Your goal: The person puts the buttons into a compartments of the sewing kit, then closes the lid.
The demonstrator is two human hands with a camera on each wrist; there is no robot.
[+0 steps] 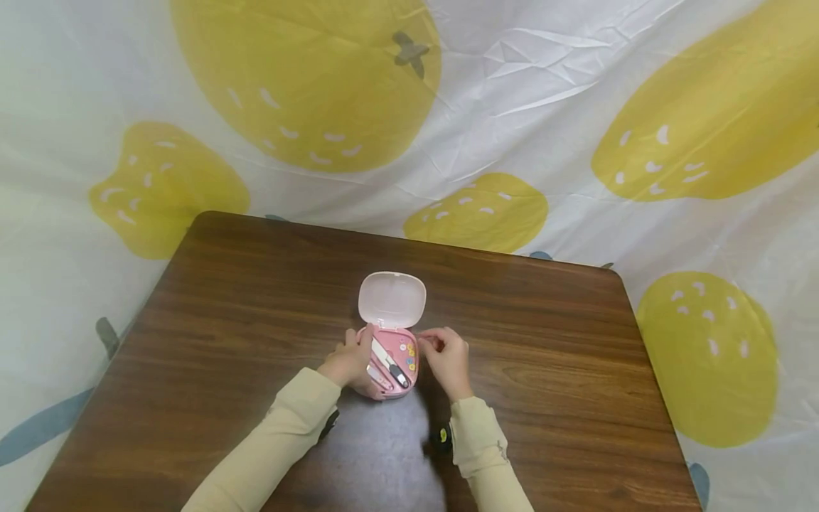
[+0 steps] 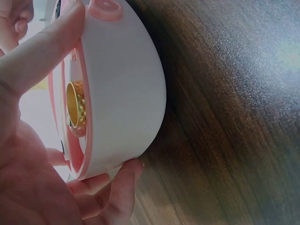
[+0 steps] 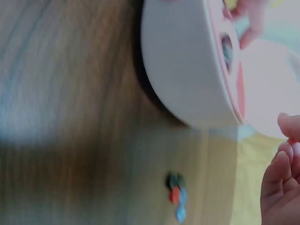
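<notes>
The left hand grips one side of a small box. Its thumb lies along the rim, and other fingers curl in against the outside wall. The right hand is just beside the other side of the box. Its fingers are bent, with the thumb tip close to the fingers (I cannot tell if something tiny is pinched there).

The box sits on the table between the two hands. It is white outside and pink inside, with a pink catch on its wall. Its pale lid is up, on the side away from the person. Inside, a white tool with a dark end lies on a slant, next to a pink tool. Little round buttons, some yellow, are on the right side. A shiny gold ring with bumps sits just inside the rim, near the left thumb.

Both arms have cream sleeves. Under everything is a brown wooden table. Behind it hangs a white cloth with big yellow fruit on it. In the right wrist view, some small coloured bits are too blurry to name.
</notes>
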